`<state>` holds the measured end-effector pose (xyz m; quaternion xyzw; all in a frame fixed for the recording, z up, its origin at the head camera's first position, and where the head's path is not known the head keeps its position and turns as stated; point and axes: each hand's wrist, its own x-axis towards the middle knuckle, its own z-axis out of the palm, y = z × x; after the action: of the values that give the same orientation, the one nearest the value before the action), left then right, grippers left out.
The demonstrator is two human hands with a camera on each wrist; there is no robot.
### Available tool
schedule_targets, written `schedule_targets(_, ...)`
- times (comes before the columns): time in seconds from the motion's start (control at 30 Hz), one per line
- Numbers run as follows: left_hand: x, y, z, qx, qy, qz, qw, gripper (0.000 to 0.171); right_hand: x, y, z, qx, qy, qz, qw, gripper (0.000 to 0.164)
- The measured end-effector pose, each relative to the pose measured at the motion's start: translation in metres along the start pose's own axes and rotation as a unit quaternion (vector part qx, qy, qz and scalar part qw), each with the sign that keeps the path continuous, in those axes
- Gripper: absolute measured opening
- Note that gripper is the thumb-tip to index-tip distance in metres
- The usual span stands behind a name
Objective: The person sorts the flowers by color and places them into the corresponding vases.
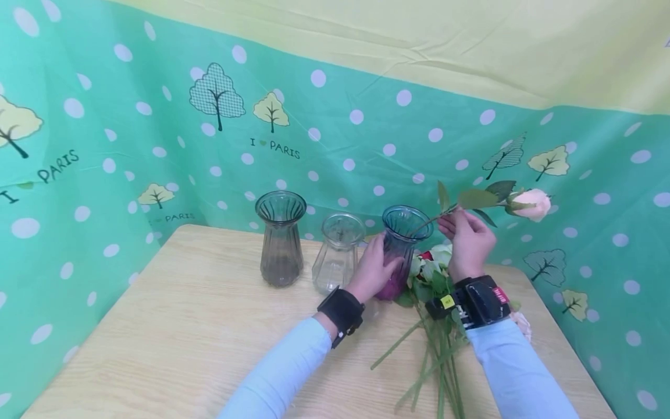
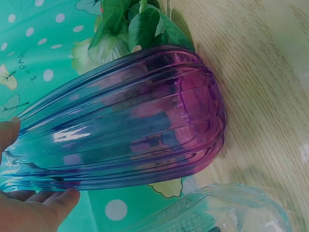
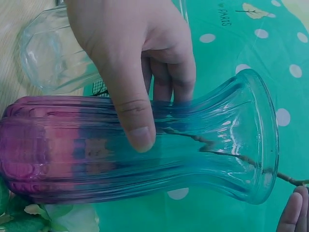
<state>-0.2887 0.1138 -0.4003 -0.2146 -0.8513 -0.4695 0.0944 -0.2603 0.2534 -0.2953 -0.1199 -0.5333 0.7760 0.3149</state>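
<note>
A ribbed glass vase point(image 1: 400, 256), blue at the top and purple-pink at its base, stands on the table. My left hand point(image 1: 374, 270) grips it around the neck, the thumb on the near side in the right wrist view and the other fingers behind. Above and right of the rim, my right hand point(image 1: 471, 241) pinches the stem of a pale pink rose point(image 1: 531, 205). The rose leans far to the right, its bloom outside. Its brown lower stem point(image 3: 231, 155) runs through the mouth into the vase's neck, seen through the glass.
Left of the blue-purple vase stand a clear glass vase point(image 1: 337, 259) and a grey glass vase point(image 1: 281, 244). More artificial flowers point(image 1: 434, 270) lie on the table's right side, their green stems point(image 1: 442, 361) pointing toward the front edge. A patterned green cloth point(image 1: 356, 145) hangs behind.
</note>
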Motion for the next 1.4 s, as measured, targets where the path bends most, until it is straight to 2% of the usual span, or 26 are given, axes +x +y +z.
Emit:
schedule_targets(0.17, 0.0, 0.0, 0.0, 0.002, -0.003, -0.002, 1.0, 0.069, 0.002, -0.003, 0.0, -0.004, -0.002, 0.025, 1.0, 0.016)
schedule_targets(0.33, 0.001, -0.001, 0.001, 0.004, -0.002, -0.003, 1.0, 0.069, 0.004, -0.003, -0.001, -0.066, -0.004, 0.059, 0.996, 0.014)
schedule_targets(0.43, 0.0, -0.002, 0.001, 0.006, -0.001, -0.004, 1.0, 0.069, 0.004, -0.003, -0.001, -0.11, -0.014, 0.085, 0.99, 0.014)
schedule_targets(0.53, 0.0, -0.002, 0.0, 0.008, -0.004, -0.005, 0.9999, 0.069, 0.004, -0.003, -0.001, -0.149, -0.027, 0.093, 0.984, 0.015)
schedule_targets(0.67, -0.001, -0.001, -0.001, 0.006, -0.008, -0.006, 0.9999, 0.069, 0.004, -0.002, 0.001, -0.206, -0.042, 0.086, 0.974, 0.016)
schedule_targets(0.8, -0.002, -0.001, -0.001, 0.005, -0.008, -0.007, 0.9999, 0.069, 0.006, 0.003, 0.001, -0.279, -0.059, 0.089, 0.954, 0.007)
schedule_targets(0.9, -0.002, 0.0, 0.0, 0.004, -0.007, -0.007, 0.9999, 0.068, 0.008, 0.007, 0.0, -0.314, -0.07, 0.09, 0.943, 0.01)
schedule_targets(0.97, -0.003, -0.001, 0.001, 0.003, -0.009, -0.008, 0.9999, 0.069, 0.009, 0.01, -0.002, -0.32, -0.074, 0.091, 0.94, 0.007)
schedule_targets(1.0, -0.004, -0.001, 0.001, 0.001, -0.01, -0.009, 0.9999, 0.069, 0.009, 0.012, -0.002, -0.316, -0.075, 0.087, 0.942, 0.008)
schedule_targets(1.07, -0.004, -0.001, 0.002, -0.001, -0.011, -0.011, 0.9999, 0.069, 0.009, 0.014, -0.002, -0.313, -0.075, 0.082, 0.943, 0.022)
schedule_targets(1.1, -0.004, -0.001, 0.002, -0.001, -0.011, -0.012, 0.9999, 0.069, 0.009, 0.014, -0.002, -0.313, -0.073, 0.083, 0.943, 0.025)
schedule_targets(1.2, -0.003, -0.001, 0.003, 0.001, -0.007, -0.009, 0.9999, 0.068, 0.01, 0.014, -0.001, -0.319, -0.067, 0.088, 0.941, 0.022)
schedule_targets(1.27, -0.002, -0.002, 0.003, 0.007, -0.002, -0.004, 1.0, 0.067, 0.01, 0.013, 0.0, -0.327, -0.063, 0.097, 0.938, 0.006)
schedule_targets(1.4, -0.001, -0.002, 0.003, 0.012, 0.007, 0.004, 0.9999, 0.067, 0.01, 0.012, 0.0, -0.324, -0.061, 0.096, 0.939, 0.016)
